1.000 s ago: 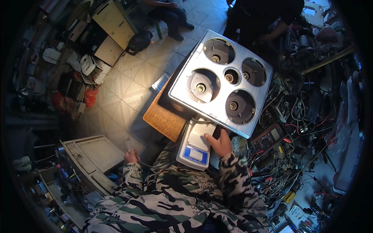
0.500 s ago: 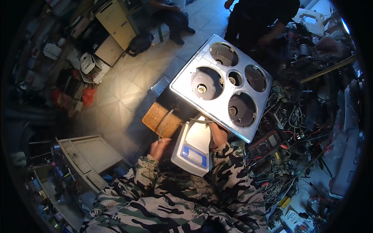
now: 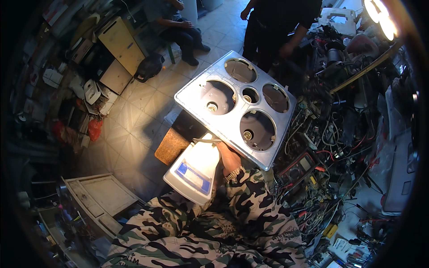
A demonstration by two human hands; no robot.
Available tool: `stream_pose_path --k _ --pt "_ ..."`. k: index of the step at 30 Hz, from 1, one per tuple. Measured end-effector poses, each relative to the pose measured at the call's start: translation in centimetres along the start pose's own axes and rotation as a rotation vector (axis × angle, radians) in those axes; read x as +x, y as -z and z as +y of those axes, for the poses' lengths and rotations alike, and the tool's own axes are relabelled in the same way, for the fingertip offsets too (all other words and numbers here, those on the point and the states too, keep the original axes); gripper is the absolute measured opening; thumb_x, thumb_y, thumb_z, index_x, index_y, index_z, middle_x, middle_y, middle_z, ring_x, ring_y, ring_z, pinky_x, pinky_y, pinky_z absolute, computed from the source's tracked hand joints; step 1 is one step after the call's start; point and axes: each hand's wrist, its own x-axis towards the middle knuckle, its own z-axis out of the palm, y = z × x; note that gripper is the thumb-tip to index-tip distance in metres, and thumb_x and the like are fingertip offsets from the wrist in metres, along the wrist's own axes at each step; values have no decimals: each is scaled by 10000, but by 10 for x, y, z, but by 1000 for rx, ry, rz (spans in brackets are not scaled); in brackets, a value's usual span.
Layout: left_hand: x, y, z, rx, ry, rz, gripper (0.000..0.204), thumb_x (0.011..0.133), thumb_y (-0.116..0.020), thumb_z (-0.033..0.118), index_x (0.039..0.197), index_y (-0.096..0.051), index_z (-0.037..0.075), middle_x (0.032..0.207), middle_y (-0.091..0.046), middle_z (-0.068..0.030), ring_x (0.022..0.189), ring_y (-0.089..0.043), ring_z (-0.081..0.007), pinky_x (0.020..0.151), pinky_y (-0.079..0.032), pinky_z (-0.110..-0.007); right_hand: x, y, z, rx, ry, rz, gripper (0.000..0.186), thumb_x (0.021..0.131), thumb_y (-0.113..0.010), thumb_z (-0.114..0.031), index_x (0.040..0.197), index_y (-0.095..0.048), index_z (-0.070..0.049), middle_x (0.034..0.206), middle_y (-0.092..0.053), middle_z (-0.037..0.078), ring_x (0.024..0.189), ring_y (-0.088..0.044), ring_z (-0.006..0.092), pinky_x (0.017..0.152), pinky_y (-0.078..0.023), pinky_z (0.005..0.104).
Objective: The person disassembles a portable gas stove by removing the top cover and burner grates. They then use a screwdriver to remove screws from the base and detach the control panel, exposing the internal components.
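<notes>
Head camera view: a person in camouflage clothing (image 3: 232, 223) bends to a white plastic housing (image 3: 196, 161) tilted above the lap, its blue-bordered label facing up. The right hand (image 3: 229, 157) reaches between the housing and a square metal panel (image 3: 230, 125); its fingers are out of sight, and whether they are spread or pinching cannot be told. The left hand is hidden, possibly behind the housing, its grip equally unknown.

The step in hand appears to be handling the housing at the panel's near edge. A next move would seem to call for steady support of the housing, with the grey cord (image 3: 206, 140) at its upper end kept free. Where that cord leads is unclear.

Directly ahead, the panel sits tilted in the middle of the scene, with four large round openings around a smaller one. A bulb socket (image 3: 212, 106) shows in the near-left opening; the far-right one reveals none. A brown board (image 3: 170, 147) is partly covered by the housing and the panel's shadowed underside.

To the right, a multimeter (image 3: 296, 169) lies among tangled cables too dense to separate. Farther off, a glaring lamp (image 3: 380, 18) washes out its own outline, while a seated person (image 3: 181, 38) and a standing person (image 3: 279, 27) are cut off by the upper edge.
</notes>
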Motion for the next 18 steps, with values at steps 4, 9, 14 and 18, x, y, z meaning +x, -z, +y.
stream_pose_path --k 4,9,14,18 --pt "-24 2 16 253 24 -8 298 977 -575 265 1120 -697 35 1061 -732 -171 979 -719 -293 828 -575 -399 8 -9 18 -39 120 -48 222 966 -686 -203 1088 -720 -20 1124 -675 80 1060 -582 187 951 -451 317" --pt "-42 -16 37 800 26 -201 270 949 -598 249 1080 -716 44 1052 -737 -170 973 -723 -307 828 -576 -416 15 7 25 -147 186 36 216 962 -681 -203 1069 -726 -22 1093 -681 76 1031 -591 183 932 -461 323" --pt "-56 -40 50 1323 77 -356 244 920 -621 233 1040 -734 54 1043 -742 -169 967 -727 -320 827 -577 -433 24 11 24 -240 243 -19 224 963 -679 -209 1075 -725 -20 1097 -681 76 1029 -593 187 933 -462 326" --pt "-58 -53 40 1525 197 -437 222 898 -639 220 1008 -749 61 1035 -746 -169 962 -730 -331 827 -578 -447 38 18 29 -313 291 -73 230 965 -677 -213 1079 -725 -19 1099 -681 77 1028 -595 189 934 -463 328"
